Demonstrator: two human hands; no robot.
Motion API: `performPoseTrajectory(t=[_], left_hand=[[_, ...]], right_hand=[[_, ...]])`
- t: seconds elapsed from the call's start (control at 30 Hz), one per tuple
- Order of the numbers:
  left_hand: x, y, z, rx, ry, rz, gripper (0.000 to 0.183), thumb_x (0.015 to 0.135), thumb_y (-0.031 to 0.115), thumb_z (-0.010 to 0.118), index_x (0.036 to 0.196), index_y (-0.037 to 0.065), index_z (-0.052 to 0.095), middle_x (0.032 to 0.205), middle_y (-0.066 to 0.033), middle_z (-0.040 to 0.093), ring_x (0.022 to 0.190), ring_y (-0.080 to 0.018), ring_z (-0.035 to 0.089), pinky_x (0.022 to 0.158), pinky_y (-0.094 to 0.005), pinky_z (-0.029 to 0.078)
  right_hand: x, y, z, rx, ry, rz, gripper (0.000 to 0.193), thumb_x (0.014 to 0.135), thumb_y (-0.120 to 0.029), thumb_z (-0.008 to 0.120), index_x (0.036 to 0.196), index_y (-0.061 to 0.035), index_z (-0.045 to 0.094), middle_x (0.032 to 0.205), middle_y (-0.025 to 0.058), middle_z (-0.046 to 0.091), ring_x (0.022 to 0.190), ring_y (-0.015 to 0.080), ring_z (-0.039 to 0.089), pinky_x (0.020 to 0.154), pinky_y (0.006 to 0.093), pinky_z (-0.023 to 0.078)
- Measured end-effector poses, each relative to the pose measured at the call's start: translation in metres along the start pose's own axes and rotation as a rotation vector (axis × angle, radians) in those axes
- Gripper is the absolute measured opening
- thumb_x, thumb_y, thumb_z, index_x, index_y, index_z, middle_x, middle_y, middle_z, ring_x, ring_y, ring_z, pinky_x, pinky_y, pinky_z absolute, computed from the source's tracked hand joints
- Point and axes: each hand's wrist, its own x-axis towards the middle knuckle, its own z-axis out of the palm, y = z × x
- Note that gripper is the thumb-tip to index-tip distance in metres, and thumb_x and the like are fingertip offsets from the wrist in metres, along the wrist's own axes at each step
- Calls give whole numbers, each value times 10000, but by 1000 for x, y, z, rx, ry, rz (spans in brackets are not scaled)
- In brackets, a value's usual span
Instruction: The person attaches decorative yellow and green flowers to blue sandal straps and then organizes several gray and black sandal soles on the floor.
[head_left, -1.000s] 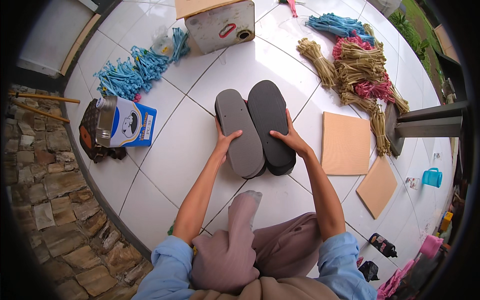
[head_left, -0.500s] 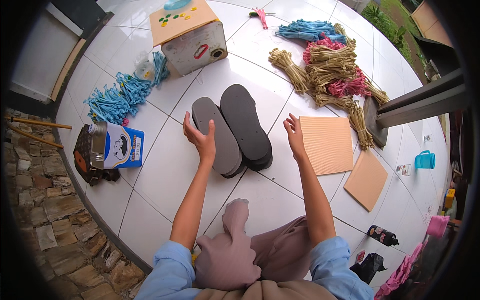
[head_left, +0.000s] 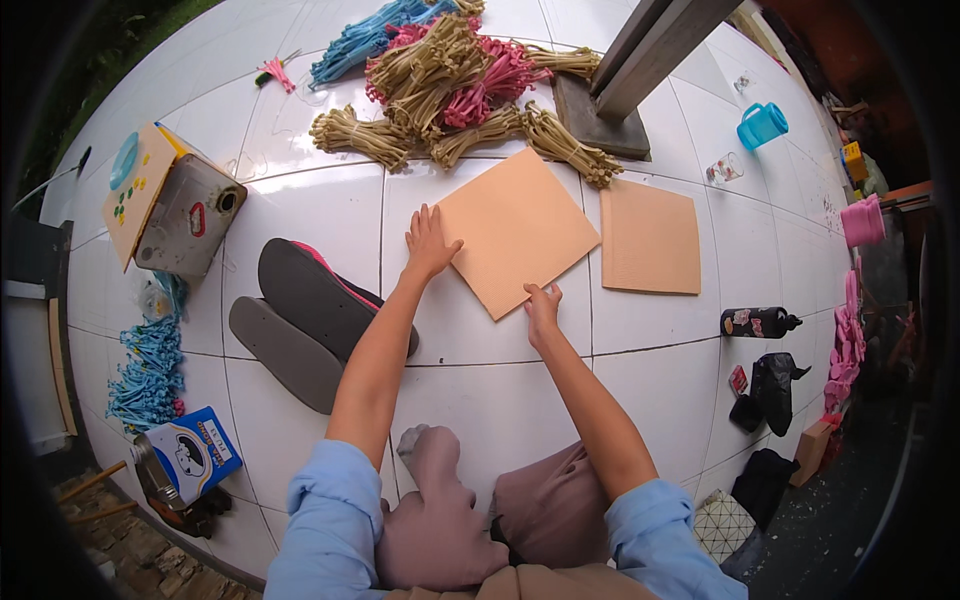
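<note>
A tan square sheet (head_left: 520,235) lies turned cornerwise on the white tiles ahead of me. Against its left edge rests my left hand (head_left: 430,245), fingers spread. My right hand (head_left: 543,312) pinches the sheet's near edge close to the corner, thumb and finger bent round it. Just right of it lies a second tan square piece (head_left: 650,240), thicker at the near side. Left of my left forearm are two piles of sandal soles, one black (head_left: 315,295) with a pink-red layer showing, one grey (head_left: 280,350). My forearm hides part of the black pile.
Bundles of beige straps (head_left: 430,80), pink straps (head_left: 495,85) and blue straps (head_left: 370,45) are heaped beyond the sheet, beside a post base (head_left: 600,120). Leftward stand a metal can (head_left: 190,225) and a blue-and-white tin (head_left: 190,455). A black bottle (head_left: 757,322) and a blue jug (head_left: 762,125) are rightward.
My view has swung right, so the soles now appear farther left. Both hands have gone from the air beside the soles to the tan sheet, which now lies at a different angle.
</note>
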Motion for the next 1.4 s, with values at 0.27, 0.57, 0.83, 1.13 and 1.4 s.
performPoseTrajectory(t=[0.27, 0.57, 0.83, 1.13, 1.4], left_hand=[[-52, 37, -34, -230, -19, -310, 505, 797, 371, 587, 1091, -21, 466, 1059, -201, 372, 1036, -368, 406, 858, -451, 380], [-187, 13, -182, -555, 491, -261, 576, 828, 272, 579, 1237, -8, 284, 1094, -151, 428, 909, -260, 515, 748, -367, 439], [-271, -84, -191, -434, 794, -626, 887, 757, 334, 672, 1376, 59, 99, 1197, -116, 222, 1073, -267, 380, 884, -375, 396], [-240, -85, -196, 101, 550, -497, 851, 750, 335, 651, 1375, 63, 141, 1379, -132, 164, 1297, -323, 137, 1043, -527, 83], [-206, -92, -174, 297, 448, -411, 662, 783, 334, 570, 1336, 100, 292, 1381, -118, 237, 1313, -296, 157, 1042, -526, 101]], right_hand=[[-9, -27, -25, -152, 320, -161, 363, 899, -312, 417, 1068, 9, 422, 1078, 178, 517, 971, 250, 526, 772, 337, 434], [-107, -113, 94, -416, -268, -732, 408, 931, -371, 336, 1184, -52, 341, 738, 140, 610, 707, 265, 597, 680, 355, 440], [-189, -48, 188, -865, -705, -824, 410, 930, -310, 338, 1232, -36, 299, 756, 216, 597, 729, 366, 596, 699, 394, 442], [-202, -17, 234, -1069, -628, -1613, 579, 857, -222, 527, 1339, -77, 239, 1352, 70, 324, 1300, 285, 205, 1048, 507, 139], [-199, 5, 245, -1117, -803, -1588, 576, 866, -204, 488, 1360, -104, 210, 1367, 69, 324, 1290, 250, 258, 1062, 476, 141]])
